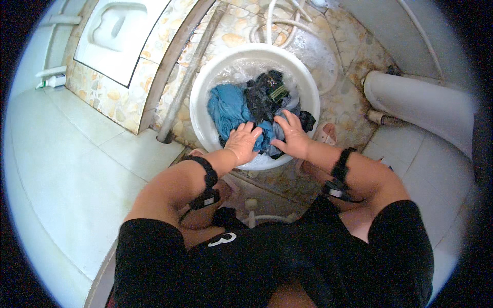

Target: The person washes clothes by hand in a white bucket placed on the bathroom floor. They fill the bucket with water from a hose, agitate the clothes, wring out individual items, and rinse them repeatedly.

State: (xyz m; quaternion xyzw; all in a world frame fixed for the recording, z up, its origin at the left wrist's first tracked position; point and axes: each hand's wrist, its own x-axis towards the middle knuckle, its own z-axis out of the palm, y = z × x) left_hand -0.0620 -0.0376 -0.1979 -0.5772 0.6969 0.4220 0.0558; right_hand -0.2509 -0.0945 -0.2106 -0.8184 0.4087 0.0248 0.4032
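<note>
A round white plastic basin (197, 115) stands before me with wet clothes and water in it. Blue cloth (228, 103) is bunched on its left side, and black cloth (262, 98) lies in the middle and towards the far side. My left hand (242, 141) presses on the blue cloth at the near side, fingers apart. Just to the right, my right hand (292, 134) rests on grey-blue cloth (278, 131), its thumb spread from the fingers. The undersides of both palms are hidden. Foamy water (246, 71) shows at the far side of the basin.
A grey corrugated drain hose (190, 73) runs into a floor hole on the left. Beyond it is a white squat toilet (119, 27). White hoses (269, 23) and suds (312, 50) lie behind the basin. A thick white pipe (416, 104) is at right.
</note>
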